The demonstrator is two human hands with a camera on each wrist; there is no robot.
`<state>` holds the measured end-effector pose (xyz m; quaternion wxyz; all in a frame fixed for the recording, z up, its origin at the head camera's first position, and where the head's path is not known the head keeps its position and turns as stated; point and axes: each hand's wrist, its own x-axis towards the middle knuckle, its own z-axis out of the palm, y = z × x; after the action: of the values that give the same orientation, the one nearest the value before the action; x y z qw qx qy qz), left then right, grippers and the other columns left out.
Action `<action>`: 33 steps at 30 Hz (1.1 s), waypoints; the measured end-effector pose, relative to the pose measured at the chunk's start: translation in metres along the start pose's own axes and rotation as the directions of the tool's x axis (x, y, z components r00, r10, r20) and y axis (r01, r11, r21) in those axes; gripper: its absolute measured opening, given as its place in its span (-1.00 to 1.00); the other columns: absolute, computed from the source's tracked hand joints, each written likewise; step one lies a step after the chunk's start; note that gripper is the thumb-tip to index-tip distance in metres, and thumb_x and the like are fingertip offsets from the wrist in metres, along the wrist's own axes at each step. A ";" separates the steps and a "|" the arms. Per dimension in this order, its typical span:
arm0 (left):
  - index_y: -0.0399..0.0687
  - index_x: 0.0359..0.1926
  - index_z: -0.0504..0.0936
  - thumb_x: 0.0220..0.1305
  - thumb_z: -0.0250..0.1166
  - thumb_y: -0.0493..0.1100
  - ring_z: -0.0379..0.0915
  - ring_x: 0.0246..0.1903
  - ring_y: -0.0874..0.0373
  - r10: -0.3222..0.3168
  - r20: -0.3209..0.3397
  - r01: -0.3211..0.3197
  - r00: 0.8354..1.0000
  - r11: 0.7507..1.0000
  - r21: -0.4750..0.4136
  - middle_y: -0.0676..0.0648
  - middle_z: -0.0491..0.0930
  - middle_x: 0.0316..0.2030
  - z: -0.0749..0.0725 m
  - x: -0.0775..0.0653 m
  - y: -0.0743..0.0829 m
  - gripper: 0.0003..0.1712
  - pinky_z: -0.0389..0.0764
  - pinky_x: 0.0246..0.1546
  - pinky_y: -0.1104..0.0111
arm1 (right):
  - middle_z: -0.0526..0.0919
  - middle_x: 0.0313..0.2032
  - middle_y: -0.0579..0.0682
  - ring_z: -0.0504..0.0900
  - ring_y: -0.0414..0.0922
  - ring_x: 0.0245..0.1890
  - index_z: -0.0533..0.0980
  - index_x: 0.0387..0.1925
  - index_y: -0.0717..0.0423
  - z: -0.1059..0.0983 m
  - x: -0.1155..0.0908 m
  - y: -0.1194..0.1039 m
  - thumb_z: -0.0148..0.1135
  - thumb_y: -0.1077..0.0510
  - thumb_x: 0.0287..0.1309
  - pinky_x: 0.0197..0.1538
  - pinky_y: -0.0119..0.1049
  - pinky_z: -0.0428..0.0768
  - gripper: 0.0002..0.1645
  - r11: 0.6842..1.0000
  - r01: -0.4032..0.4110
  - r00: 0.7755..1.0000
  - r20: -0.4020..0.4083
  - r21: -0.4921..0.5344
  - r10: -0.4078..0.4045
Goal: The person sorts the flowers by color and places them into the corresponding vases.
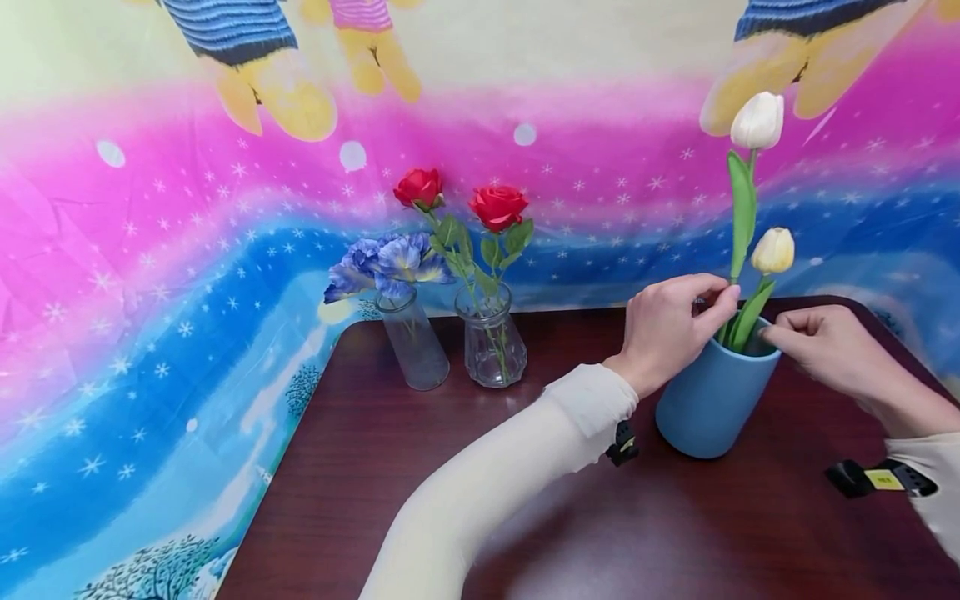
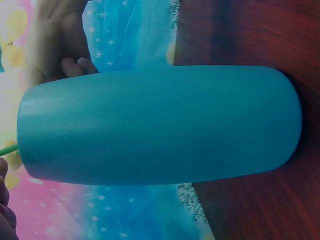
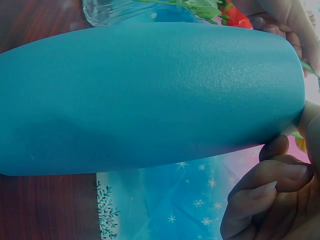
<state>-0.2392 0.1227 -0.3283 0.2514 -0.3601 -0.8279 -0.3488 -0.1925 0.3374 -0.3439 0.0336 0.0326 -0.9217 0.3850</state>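
In the head view a blue vase [image 1: 712, 404] stands on the table at the right, holding two artificial tulips. My left hand [image 1: 667, 325] pinches the taller white tulip [image 1: 757, 123] low on its stem, just above the rim. Beside it leans the shorter, cream-yellow tulip [image 1: 772, 250], its leaf going down into the vase. From the other side my right hand [image 1: 832, 346] grips the vase's rim, thumb at the opening. The right wrist view shows that hand's curled fingers [image 3: 250, 200] outside the wall. The stem ends are hidden inside the vase.
Left of the vase, near the table's back edge, stand a clear glass vase [image 1: 495, 354] with red roses [image 1: 498, 207] and a narrow glass vase [image 1: 416, 350] with blue-violet flowers [image 1: 390, 262]. A printed cloth [image 1: 600, 167] hangs behind the dark wooden table [image 1: 360, 467].
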 end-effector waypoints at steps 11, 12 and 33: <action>0.09 -0.12 0.75 0.37 0.31 -0.01 0.42 -0.45 0.57 -0.053 -0.005 0.053 0.999 0.997 -0.050 0.20 0.71 -0.38 0.005 -0.008 -0.003 -0.82 0.31 -0.40 0.81 | 0.16 -0.77 -0.21 0.21 -0.09 -0.78 0.27 -0.66 0.23 -0.001 -0.001 0.000 0.06 0.07 0.47 -0.69 -0.20 0.16 -0.45 1.000 -0.002 1.000 0.003 0.003 0.002; 0.09 -0.12 0.75 0.36 0.31 -0.02 0.41 -0.45 0.58 -0.068 -0.002 0.068 0.998 0.996 -0.056 0.21 0.70 -0.39 0.006 -0.008 -0.002 -0.83 0.31 -0.39 0.81 | 0.17 -0.77 -0.21 0.21 -0.09 -0.78 0.28 -0.66 0.23 -0.001 0.000 -0.001 0.05 0.07 0.47 -0.69 -0.20 0.17 -0.45 1.000 -0.004 1.000 0.005 0.001 0.004; 0.28 -0.31 0.69 0.27 0.31 0.06 0.34 -0.60 0.53 -0.387 0.167 0.400 0.907 0.915 -0.051 0.30 0.50 -0.59 0.004 -0.015 0.013 -0.93 0.35 -0.52 0.64 | 0.16 -0.77 -0.22 0.20 -0.14 -0.78 0.30 -0.67 0.19 -0.001 0.002 0.000 0.06 0.08 0.46 -0.70 -0.22 0.17 -0.47 1.000 -0.001 1.000 0.002 0.003 0.001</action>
<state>-0.2204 0.1259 -0.3350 0.0960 -0.2219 -0.8850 -0.3980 -0.1941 0.3382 -0.3435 0.0322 0.0325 -0.9212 0.3865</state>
